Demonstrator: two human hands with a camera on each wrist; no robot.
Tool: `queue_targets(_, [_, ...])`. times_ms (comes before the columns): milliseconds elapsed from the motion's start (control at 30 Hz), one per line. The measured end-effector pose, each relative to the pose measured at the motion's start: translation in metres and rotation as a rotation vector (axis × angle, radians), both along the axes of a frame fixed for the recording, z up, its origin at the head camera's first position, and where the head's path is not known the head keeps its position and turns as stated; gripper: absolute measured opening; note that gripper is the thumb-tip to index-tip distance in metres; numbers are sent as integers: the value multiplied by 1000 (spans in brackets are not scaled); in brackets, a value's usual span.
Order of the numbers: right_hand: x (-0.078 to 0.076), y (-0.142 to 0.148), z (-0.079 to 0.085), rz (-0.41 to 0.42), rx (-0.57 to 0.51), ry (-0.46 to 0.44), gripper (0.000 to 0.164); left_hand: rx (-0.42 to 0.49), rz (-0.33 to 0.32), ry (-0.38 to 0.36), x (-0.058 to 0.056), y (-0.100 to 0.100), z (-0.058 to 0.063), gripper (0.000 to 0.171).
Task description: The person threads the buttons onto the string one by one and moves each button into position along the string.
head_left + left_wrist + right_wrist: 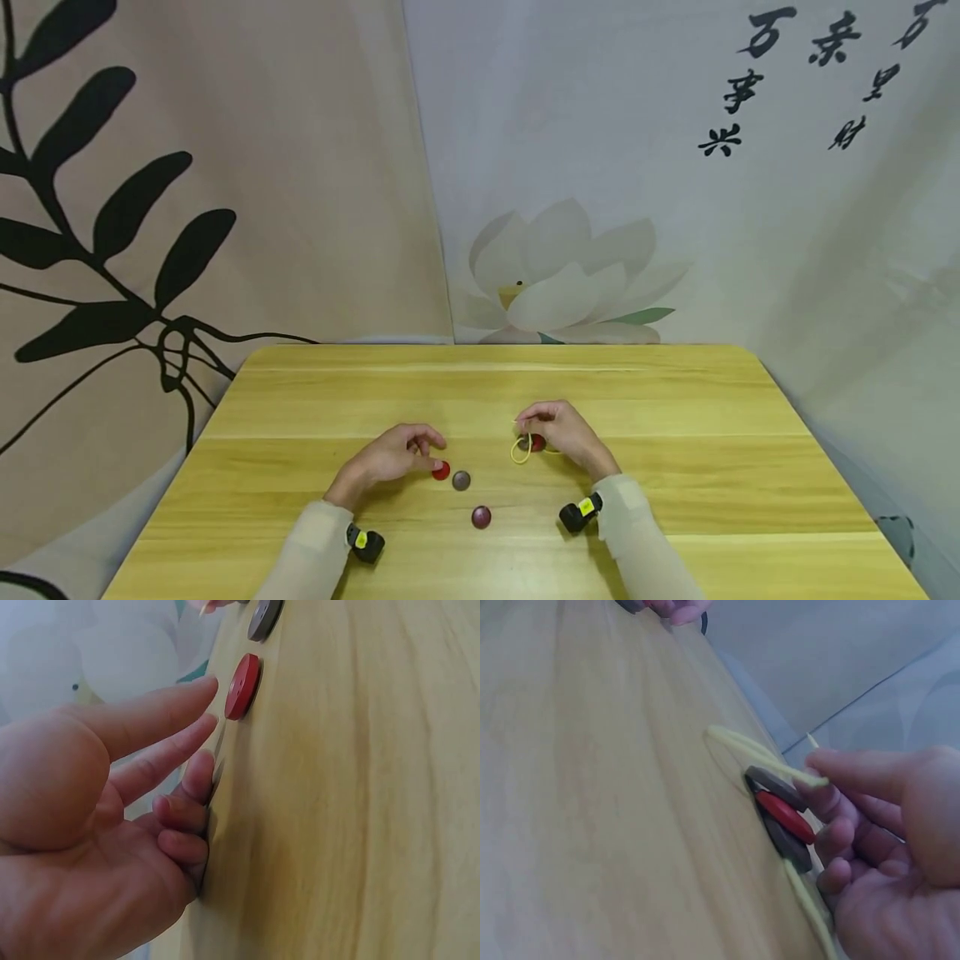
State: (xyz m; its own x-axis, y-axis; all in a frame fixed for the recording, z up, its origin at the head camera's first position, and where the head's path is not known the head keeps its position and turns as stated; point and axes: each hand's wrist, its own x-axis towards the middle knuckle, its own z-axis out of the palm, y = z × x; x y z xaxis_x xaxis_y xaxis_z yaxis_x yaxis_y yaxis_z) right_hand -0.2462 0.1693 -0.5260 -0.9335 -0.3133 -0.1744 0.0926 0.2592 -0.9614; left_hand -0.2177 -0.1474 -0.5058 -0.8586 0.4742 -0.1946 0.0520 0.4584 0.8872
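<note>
My right hand (562, 427) pinches a yellow cord (757, 754) between thumb and forefinger, and the cord loops over the wood. Below those fingers sit a brown button (776, 786), a red button (786, 815) and another dark button (784, 844), stacked close together, with the cord running out past them. Over the table, my left hand (393, 454) has its thumb and forefinger stretched out and the other fingers bent. A loose red button (244, 687) lies right at its thumb tip, with nothing held. Beside that lies a grey-brown button (461, 480).
A dark purple button (481, 517) lies nearer to me on the wooden table (675, 400). Each wrist wears a small black camera, one on the left (367, 546) and one on the right (579, 514). Printed cloth (337, 167) hangs behind the table's far edge.
</note>
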Motion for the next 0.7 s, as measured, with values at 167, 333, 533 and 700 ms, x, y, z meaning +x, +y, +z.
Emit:
queue_targets(167, [0,0,-1,-7,-1,1,15,-29,18,9,2,2,-1,25])
queue_targets(333, [2,-1,-2,-6,-14,0,15,-58,19,10,5,2,-3,24])
queue_targets(533, [3,-3,0,-15,-38,6,16,-68,8,26,4,3,-2,23])
queue_targets(700, [2,-3,0,-24,-36,11,17,-90,11,31,4,3,-1,16])
